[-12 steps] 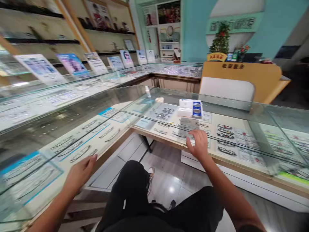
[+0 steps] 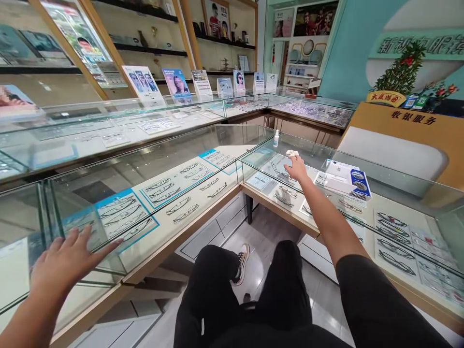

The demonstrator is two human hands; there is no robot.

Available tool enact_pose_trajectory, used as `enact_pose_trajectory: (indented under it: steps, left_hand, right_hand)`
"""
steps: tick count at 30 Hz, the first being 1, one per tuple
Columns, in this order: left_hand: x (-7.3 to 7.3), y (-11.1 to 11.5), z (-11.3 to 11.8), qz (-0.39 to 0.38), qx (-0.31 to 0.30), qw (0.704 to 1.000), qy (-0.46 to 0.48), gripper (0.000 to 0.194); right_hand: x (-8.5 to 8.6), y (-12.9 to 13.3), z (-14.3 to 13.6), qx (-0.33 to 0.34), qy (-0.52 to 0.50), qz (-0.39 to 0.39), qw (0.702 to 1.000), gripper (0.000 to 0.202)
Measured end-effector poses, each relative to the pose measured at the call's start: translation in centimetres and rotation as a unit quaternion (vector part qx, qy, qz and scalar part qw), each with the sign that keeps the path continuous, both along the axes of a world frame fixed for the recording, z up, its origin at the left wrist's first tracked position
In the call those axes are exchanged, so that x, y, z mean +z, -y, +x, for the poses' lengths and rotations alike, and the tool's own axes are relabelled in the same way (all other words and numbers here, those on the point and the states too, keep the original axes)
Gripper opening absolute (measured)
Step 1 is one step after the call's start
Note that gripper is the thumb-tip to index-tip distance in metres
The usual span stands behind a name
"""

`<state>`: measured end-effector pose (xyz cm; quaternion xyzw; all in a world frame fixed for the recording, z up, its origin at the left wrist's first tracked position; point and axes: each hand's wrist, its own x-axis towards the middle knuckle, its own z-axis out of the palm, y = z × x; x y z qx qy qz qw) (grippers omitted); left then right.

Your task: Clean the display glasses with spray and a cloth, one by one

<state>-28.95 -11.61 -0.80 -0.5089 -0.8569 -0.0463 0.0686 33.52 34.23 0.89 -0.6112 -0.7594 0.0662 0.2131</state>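
My left hand (image 2: 65, 263) is spread flat on the glass top of the display counter at the left, holding nothing. My right hand (image 2: 297, 169) reaches out over the other glass counter, thumb apart from the fingers. Its fingertips are at a small crumpled white cloth (image 2: 291, 152); whether they touch it I cannot tell. Just beyond the cloth stands a small white spray bottle (image 2: 276, 138). To the right of my hand lies a white and blue box (image 2: 346, 179) on the glass. Under the glass, eyeglass frames (image 2: 186, 212) lie in rows.
Glass counters meet at a corner (image 2: 239, 176) ahead of my knees. Behind stands another glass counter (image 2: 174, 123) with upright cards (image 2: 176, 84) on it. A wooden service desk (image 2: 409, 130) with a plant (image 2: 400, 72) is at the right. A stool or drawer base shows below the counter.
My view has turned left. My right hand has moved forward from the near counter edge to the cloth. My left hand has shifted from the counter's edge onto the glass, fingers now spread.
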Motion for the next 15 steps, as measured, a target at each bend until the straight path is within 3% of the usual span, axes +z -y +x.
enact_pose_trajectory:
  steps: [3,7,12,15]
  left_hand:
    - [-0.7,-0.4,-0.4,-0.004,0.05,0.999,0.006,0.13]
    - [-0.7,-0.4,-0.2,0.018,0.045,0.998,0.038,0.123]
    - [-1.7,0.6,-0.5,0.048,0.041,0.997,0.04,0.115]
    - [-2.5,1.2,-0.5,0.041,0.048,0.998,0.029,0.102]
  right_hand:
    - [-0.8,-3.4,-0.3,-0.037,0.022,-0.035,0.998,0.07]
    - [-1.0,-6.8,-1.9,-0.067,0.055,-0.049,0.995,0.072]
    - [-0.4,-9.6,-4.3,-0.09,0.102,-0.056,0.989,0.067]
    - [0.0,-10.6,-4.7,-0.102,0.12,-0.017,0.987,0.059]
